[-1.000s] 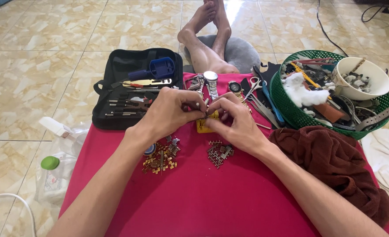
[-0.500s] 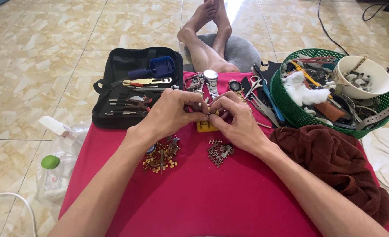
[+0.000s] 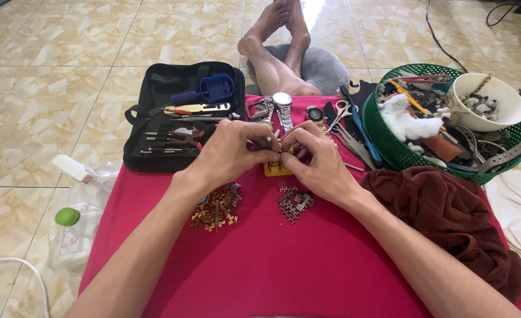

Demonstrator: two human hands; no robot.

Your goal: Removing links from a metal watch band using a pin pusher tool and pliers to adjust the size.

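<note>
My left hand and my right hand meet fingertip to fingertip over a small yellow block on the red cloth. Both pinch a small slender piece between them; its kind is too small to tell. A heap of gold-coloured watch-band links lies under my left wrist. A smaller heap of silver and dark links lies below my right hand.
An open black tool case with small tools lies at the back left. Watches, scissors and tweezers lie behind my hands. A green basket with a white bowl stands right. A brown cloth lies beside it. Someone's bare feet rest beyond.
Both hands stay together over the yellow block. The fingers have shifted slightly around the small piece.
</note>
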